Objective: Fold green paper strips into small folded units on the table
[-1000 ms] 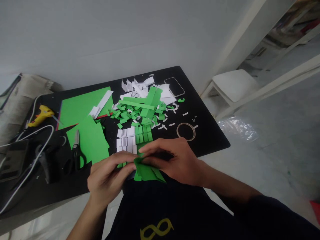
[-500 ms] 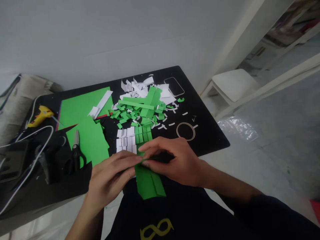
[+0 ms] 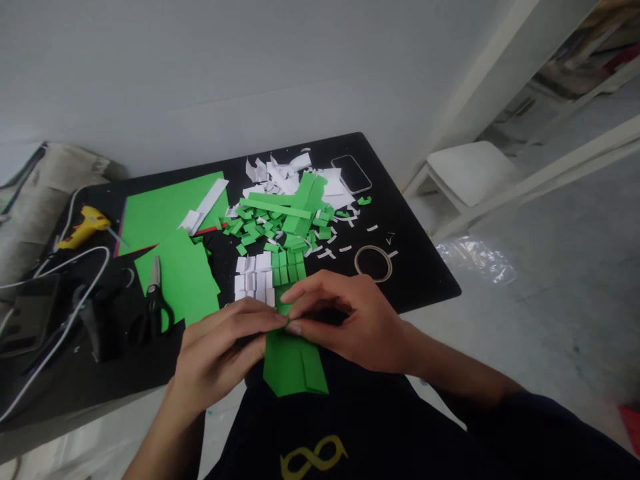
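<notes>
A strip of green paper (image 3: 293, 365) with fold lines hangs over the near table edge, above my lap. My left hand (image 3: 227, 343) pinches it from the left, fingers stretched along its upper part. From the right, the thumb and forefinger of my right hand (image 3: 345, 320) pinch the same strip, their tips almost meeting the left fingertips. Just beyond the hands lie rows of folded white paper pieces (image 3: 254, 273) and folded green paper pieces (image 3: 289, 267), side by side. The part of the strip between the fingertips is hidden.
Behind the hands a heap of green scraps (image 3: 255, 227) and white scraps (image 3: 285, 177) covers the black table (image 3: 420, 267). A tape roll (image 3: 373, 264) lies at right. Scissors (image 3: 156, 293), green sheets (image 3: 175, 200), a yellow glue gun (image 3: 84, 228) and a white cable (image 3: 93, 293) are at left.
The lower end of the green strip has swung slightly to the left. Both hands keep their pinch in nearly the same place. The view has shifted a little.
</notes>
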`<action>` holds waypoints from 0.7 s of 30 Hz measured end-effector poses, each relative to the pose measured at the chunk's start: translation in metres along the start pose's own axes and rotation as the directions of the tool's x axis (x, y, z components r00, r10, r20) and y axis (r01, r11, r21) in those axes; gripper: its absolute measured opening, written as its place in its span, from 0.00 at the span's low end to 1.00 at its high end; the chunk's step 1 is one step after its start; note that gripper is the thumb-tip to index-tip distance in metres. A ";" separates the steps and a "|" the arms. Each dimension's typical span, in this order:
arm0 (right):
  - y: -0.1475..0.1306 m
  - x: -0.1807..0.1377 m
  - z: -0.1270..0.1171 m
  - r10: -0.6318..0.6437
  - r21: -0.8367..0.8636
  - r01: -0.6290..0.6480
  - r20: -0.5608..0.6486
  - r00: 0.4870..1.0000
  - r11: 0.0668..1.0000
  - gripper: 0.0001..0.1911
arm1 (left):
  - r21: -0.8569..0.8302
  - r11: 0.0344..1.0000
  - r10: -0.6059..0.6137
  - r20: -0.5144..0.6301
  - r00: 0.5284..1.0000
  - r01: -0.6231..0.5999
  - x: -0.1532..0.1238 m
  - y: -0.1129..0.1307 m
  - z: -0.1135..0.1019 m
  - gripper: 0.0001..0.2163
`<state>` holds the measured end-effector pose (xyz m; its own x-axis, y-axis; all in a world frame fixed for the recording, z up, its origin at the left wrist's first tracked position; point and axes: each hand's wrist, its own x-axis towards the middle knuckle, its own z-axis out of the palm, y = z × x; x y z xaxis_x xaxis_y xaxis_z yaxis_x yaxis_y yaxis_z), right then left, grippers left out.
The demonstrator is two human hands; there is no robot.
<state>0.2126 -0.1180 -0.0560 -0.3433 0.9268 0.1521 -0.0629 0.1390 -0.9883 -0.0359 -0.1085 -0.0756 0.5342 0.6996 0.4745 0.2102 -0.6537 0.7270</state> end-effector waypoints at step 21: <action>-0.005 0.007 -0.007 0.175 0.010 -0.177 0.098 0.980 0.984 0.12 | -0.052 0.997 0.061 0.058 0.996 -0.058 0.004 0.001 0.002 0.14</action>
<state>0.2171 -0.1103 -0.0498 -0.4392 0.8981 -0.0229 -0.0101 -0.0304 -0.9995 -0.0312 -0.1071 -0.0737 0.5925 0.6407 0.4882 0.1361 -0.6770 0.7233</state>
